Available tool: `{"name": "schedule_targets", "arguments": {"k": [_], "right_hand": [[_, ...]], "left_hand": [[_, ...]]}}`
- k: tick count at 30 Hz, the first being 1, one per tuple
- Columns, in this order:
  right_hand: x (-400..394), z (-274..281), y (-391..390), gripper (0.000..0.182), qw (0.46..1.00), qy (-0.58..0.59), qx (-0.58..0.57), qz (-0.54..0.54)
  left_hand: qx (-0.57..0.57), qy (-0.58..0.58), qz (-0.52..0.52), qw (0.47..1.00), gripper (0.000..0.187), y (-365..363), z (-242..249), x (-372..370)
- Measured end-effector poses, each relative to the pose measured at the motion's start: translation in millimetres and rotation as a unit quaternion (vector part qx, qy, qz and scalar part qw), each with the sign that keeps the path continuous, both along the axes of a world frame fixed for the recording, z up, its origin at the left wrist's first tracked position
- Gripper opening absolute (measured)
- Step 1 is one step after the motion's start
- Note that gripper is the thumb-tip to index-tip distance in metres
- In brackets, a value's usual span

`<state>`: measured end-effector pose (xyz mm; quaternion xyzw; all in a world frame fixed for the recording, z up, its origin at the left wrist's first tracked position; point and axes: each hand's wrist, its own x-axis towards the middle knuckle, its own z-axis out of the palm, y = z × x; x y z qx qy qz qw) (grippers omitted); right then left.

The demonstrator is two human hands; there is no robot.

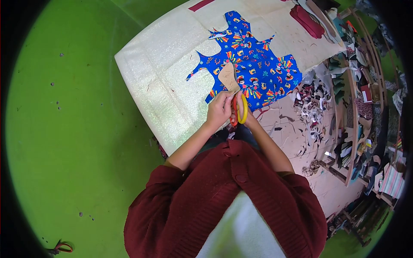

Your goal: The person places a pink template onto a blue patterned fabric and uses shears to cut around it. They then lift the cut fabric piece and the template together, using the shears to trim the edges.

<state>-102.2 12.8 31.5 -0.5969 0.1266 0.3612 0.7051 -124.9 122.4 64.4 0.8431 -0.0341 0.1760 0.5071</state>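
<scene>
My left hand (220, 109) is closed, its fingers pinching the narrow lower end of a tan, sole-shaped piece (227, 75). Close against it, my right hand (250, 120) grips scissors (244, 109) with yellow and red handles. Their blades are mostly hidden behind my left hand and the tan piece. Just beyond both hands, a blue patterned fabric (262, 58) lies spread on the table, with curved notches cut along its left edge. A small pale tool or strip (217, 36) rests near the fabric's upper left.
A sparkly whitish sheet (155, 73) covers the table. Dark red pieces (306, 21) lie stacked at its far right. Scraps (312, 101) litter the tiled floor, beside wooden shelving (353, 129) full of offcuts. A red-handled tool (64, 246) sits at the lower left.
</scene>
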Motion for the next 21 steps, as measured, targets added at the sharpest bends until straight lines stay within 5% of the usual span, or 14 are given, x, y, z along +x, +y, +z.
{"name": "schedule_targets", "arguments": {"k": [21], "right_hand": [[0.0, 7.4, 5.7, 0.06, 1.0, -0.002, -0.017, -0.017]], "left_hand": [[-0.017, 0.017, -0.011, 1.0, 0.008, 8.4, 5.2, 6.9]]}}
